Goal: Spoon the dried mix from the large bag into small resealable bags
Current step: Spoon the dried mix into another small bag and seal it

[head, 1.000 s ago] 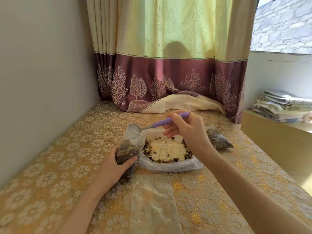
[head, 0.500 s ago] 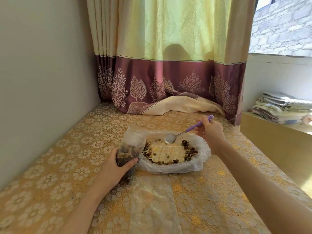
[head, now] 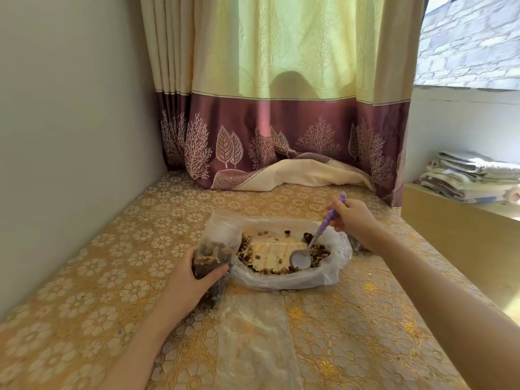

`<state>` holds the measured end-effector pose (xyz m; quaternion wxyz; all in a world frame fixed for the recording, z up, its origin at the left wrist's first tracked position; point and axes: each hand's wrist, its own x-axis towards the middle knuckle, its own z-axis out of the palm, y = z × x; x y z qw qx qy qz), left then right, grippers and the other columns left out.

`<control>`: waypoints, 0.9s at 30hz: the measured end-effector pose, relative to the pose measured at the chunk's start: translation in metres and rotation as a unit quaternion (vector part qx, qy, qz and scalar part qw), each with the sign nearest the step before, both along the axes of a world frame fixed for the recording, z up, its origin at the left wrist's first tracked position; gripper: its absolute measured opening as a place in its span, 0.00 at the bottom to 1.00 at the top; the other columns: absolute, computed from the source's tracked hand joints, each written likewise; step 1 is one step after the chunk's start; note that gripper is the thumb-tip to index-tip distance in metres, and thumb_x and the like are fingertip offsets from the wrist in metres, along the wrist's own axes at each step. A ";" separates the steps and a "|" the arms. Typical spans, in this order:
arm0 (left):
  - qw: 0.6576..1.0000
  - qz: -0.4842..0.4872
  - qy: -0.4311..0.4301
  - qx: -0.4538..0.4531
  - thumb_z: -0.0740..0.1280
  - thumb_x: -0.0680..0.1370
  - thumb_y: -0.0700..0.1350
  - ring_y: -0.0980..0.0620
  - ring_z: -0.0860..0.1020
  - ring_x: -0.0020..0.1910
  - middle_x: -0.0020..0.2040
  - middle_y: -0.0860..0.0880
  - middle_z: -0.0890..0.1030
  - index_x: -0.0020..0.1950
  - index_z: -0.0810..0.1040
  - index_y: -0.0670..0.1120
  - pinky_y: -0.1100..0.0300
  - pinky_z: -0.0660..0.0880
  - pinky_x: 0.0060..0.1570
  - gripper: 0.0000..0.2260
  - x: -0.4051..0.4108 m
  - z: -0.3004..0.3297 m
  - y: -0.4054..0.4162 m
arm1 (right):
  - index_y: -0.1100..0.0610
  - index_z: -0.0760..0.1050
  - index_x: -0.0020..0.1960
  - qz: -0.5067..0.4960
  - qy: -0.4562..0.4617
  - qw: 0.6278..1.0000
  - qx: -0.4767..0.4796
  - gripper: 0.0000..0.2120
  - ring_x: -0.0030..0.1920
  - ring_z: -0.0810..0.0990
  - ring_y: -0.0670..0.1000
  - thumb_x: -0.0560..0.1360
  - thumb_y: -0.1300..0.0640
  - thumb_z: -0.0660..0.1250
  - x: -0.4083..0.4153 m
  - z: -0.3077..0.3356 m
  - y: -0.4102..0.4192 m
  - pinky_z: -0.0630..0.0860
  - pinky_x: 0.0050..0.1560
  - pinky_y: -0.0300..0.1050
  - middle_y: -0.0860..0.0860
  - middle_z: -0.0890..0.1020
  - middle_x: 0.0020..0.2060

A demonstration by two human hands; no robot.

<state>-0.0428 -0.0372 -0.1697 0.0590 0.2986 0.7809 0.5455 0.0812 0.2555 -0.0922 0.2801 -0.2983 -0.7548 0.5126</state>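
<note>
The left hand (head: 187, 280) was clamped around a small bag (head: 215, 249), fingers and thumb curled about its lower half. The small bag stood upright on the surface (head: 365, 319), mouth open, partly filled with dried mix, touching the left rim of the large bag (head: 323, 277). The right hand (head: 353, 218) pinched the purple handle of a spoon (head: 312, 243). The spoon slanted down and left, its bowl resting inside the large bag near the front rim. The large bag lay open and flat; the mix (head: 319, 251) ringed its edges, its centre mostly bare. A flat clear bag (head: 253, 333) lay on the surface just in front. A curtain (head: 281, 122) hung behind; folded cloths (head: 472, 175) were stacked at far right.
</note>
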 end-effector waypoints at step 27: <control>1.000 0.000 -0.007 -0.008 0.73 0.69 0.53 0.69 0.73 0.44 0.48 0.60 0.77 0.52 0.70 0.58 0.72 0.66 0.36 0.16 0.000 0.001 0.000 | 0.65 0.71 0.36 -0.001 0.005 0.970 -0.241 0.16 0.28 0.83 0.52 0.80 0.66 0.53 0.006 -0.010 -0.024 0.78 0.28 0.35 0.62 0.82 0.27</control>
